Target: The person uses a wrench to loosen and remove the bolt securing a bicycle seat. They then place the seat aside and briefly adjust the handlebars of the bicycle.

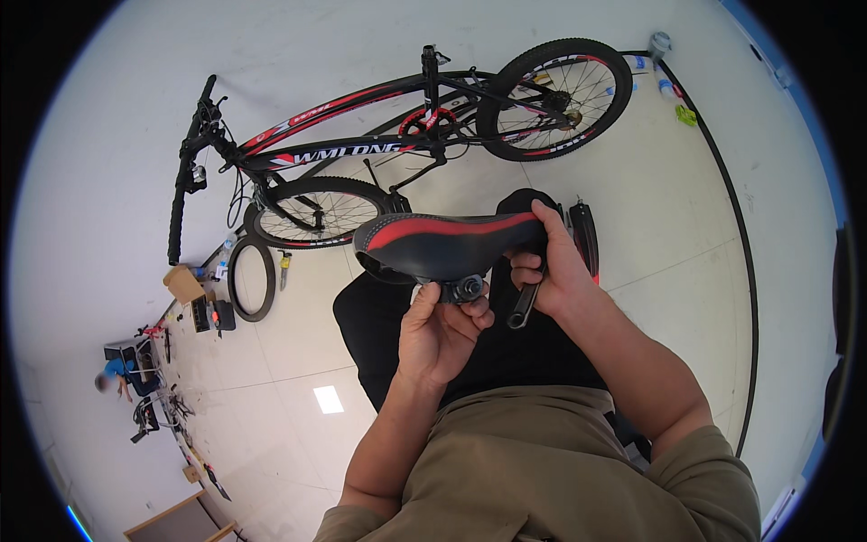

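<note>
A black bicycle saddle (452, 239) with a red stripe is held above my lap, its wide end to the left and its nose to the right. My left hand (444, 339) pinches the dark clamp (466, 288) under the saddle, with a bolt end or nut showing at its side. Around the nose of the saddle, my right hand (562, 266) is closed. The same hand also has a dark wrench (521, 307) in its curled fingers, its ring end pointing down toward me. The palm side of the right-hand grip is partly hidden.
A black and red bicycle (343, 135) without a saddle stands ahead, its seat post (430, 72) bare. Left of my knees lie a loose tyre (252, 278), a yellow-handled tool (284, 269) and a cardboard box (184, 284). Another person (117, 370) is at the far left.
</note>
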Demonstrator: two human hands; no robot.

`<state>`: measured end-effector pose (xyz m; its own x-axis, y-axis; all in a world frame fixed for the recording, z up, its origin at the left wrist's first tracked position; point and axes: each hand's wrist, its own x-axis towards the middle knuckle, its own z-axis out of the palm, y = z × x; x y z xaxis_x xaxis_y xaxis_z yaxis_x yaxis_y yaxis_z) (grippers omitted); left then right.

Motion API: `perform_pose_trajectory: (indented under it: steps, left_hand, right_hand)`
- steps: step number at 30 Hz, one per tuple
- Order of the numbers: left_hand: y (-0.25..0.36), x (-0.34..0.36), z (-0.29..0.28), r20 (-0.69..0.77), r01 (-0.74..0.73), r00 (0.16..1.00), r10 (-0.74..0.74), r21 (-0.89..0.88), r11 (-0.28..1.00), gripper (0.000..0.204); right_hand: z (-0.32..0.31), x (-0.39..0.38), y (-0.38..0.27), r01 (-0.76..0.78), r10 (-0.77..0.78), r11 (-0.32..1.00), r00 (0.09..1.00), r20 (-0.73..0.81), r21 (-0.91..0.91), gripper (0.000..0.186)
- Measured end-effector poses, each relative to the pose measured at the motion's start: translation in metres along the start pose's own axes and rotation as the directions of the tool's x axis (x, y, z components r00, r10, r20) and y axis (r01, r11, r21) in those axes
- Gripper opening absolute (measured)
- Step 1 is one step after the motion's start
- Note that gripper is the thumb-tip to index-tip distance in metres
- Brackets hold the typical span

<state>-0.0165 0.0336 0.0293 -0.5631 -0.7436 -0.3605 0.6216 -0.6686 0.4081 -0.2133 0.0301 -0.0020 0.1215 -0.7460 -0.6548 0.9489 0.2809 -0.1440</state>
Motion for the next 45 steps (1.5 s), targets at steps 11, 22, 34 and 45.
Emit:
perform_pose_trajectory:
  steps: [11, 22, 34, 45]
  left_hand:
    - [0.005, 0.001, 0.018, -0.039, 0.005, 0.999, -0.004, 0.039, 0.999, 0.061]
    - [0.004, -0.022, -0.021, -0.121, -0.277, 0.843, 0.524, 0.737, 0.616, 0.024]
    - [0.035, -0.005, -0.015, 0.508, -0.449, 0.711, 0.487, 0.86, -0.242, 0.044]
    - [0.024, 0.002, -0.021, 0.296, -0.382, 0.859, 0.419, 0.914, 0.137, 0.039]
  right_hand:
    - [0.003, 0.0, -0.001, -0.047, 0.049, 0.998, 0.998, -0.041, 0.042, 0.037]
    - [0.001, 0.002, -0.005, -0.066, 0.074, 0.995, 0.992, -0.099, 0.082, 0.042]
    - [0.008, -0.003, 0.001, -0.021, 0.009, 0.997, 0.987, -0.161, -0.074, 0.041]
    - [0.008, -0.006, 0.0, -0.062, 0.032, 0.989, 0.977, -0.211, -0.135, 0.037]
